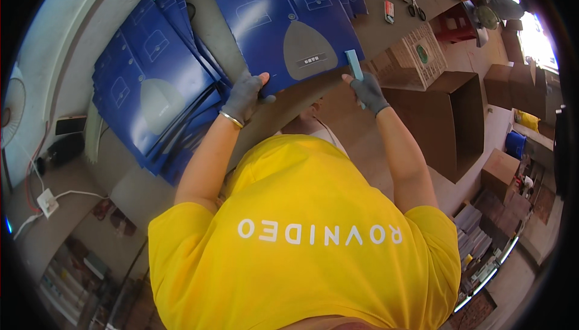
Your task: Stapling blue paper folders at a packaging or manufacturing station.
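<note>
A large blue printed cardboard sheet [259, 34] with a grey panel lies on the table before me, at the top middle. My left hand [241, 98], in a grey fingerless glove with a bracelet at the wrist, pinches its near left corner, thumb on top. At the near right corner, my right hand [367, 93], gloved the same way, is closed round a light-blue bar-shaped tool [354, 64]. The tool's far end overlaps the sheet's edge; its exact kind is not clear. Left of my left hand rests a fanned stack of similar blue sheets [151, 82].
Scissors [415, 7] and a small red-and-white box [389, 11] lie on the table at the far right. A pale plastic crate [416, 58] and an open brown carton [443, 119] stand to my right. A white socket [47, 202] with cables is at the left.
</note>
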`<action>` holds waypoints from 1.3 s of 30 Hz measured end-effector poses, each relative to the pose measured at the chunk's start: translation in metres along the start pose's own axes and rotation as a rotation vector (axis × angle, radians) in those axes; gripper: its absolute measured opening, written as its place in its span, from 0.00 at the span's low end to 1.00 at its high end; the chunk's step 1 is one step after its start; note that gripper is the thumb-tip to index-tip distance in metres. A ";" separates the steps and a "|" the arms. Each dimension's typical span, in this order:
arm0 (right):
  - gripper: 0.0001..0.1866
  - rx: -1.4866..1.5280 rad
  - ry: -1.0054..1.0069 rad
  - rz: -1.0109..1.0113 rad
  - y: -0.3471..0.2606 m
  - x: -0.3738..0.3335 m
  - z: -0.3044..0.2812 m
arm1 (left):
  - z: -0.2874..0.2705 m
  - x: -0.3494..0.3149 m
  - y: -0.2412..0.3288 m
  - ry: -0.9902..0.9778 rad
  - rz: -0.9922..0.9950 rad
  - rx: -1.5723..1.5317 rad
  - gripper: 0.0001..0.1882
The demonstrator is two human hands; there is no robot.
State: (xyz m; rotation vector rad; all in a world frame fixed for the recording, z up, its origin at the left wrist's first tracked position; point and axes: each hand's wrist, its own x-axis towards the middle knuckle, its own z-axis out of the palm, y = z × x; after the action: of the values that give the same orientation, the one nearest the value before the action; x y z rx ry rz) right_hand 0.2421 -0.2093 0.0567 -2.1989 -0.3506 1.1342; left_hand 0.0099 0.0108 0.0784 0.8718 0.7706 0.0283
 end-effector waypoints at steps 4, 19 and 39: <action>0.19 0.029 -0.055 0.044 -0.022 -0.022 0.018 | -0.009 -0.045 0.035 0.113 0.251 0.104 0.28; 0.17 0.376 -0.387 -0.104 -0.013 -0.042 0.050 | -0.241 -0.158 0.064 1.142 -0.265 1.667 0.29; 0.24 0.230 -0.358 -0.270 -0.005 -0.048 0.077 | -0.046 0.078 0.037 0.275 0.102 0.630 0.17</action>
State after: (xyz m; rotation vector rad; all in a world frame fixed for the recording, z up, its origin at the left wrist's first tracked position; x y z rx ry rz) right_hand 0.1521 -0.1976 0.0572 -1.6892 -0.6158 1.3391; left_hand 0.0492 0.0919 0.0397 1.5275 1.0120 -0.0056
